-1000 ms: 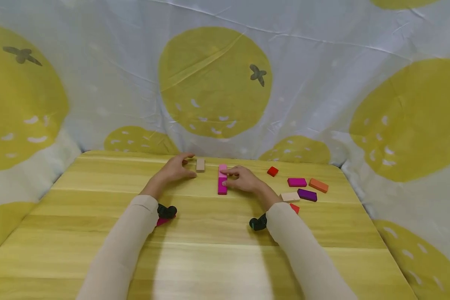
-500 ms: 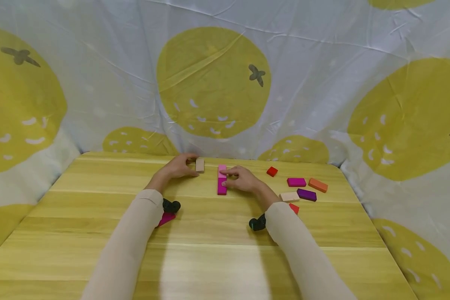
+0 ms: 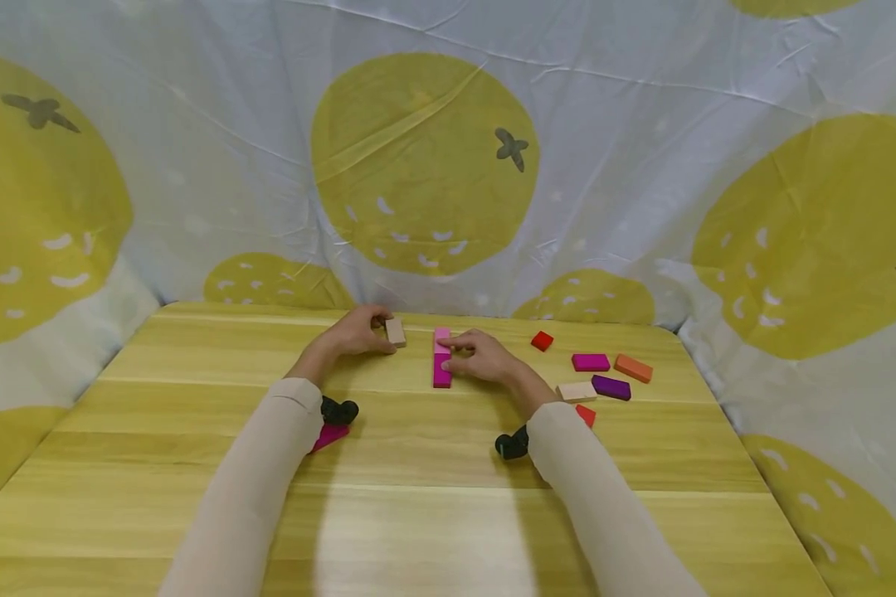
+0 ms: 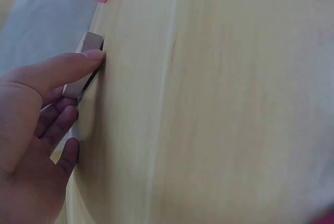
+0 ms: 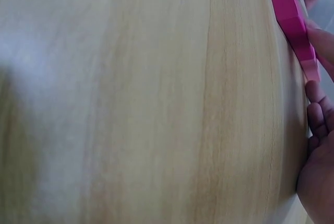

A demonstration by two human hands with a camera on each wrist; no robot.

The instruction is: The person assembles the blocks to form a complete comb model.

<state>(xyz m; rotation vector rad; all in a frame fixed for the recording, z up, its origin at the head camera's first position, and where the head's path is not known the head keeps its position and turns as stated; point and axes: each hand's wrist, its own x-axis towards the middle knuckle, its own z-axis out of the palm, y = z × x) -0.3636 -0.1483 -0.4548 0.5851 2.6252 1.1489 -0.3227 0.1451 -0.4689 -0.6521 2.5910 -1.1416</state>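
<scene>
My left hand pinches a beige wooden block near the far table edge, thumb on its near side and fingers on the other. In the left wrist view this block looks tilted between thumb and fingers. To its right, a light pink block and a magenta block lie end to end in a line. My right hand holds this pair from the right, its thumb against the magenta block in the right wrist view and its fingertips by the pink one.
On the right of the wooden table lie a small red block, a magenta block, an orange block, a purple block and a beige block. Another magenta block is partly under the left wrist.
My left hand has moved right and closed its fingers on the beige block, which is now turned slightly and shifted a little left. The right hand and the pink pair have stayed still.
</scene>
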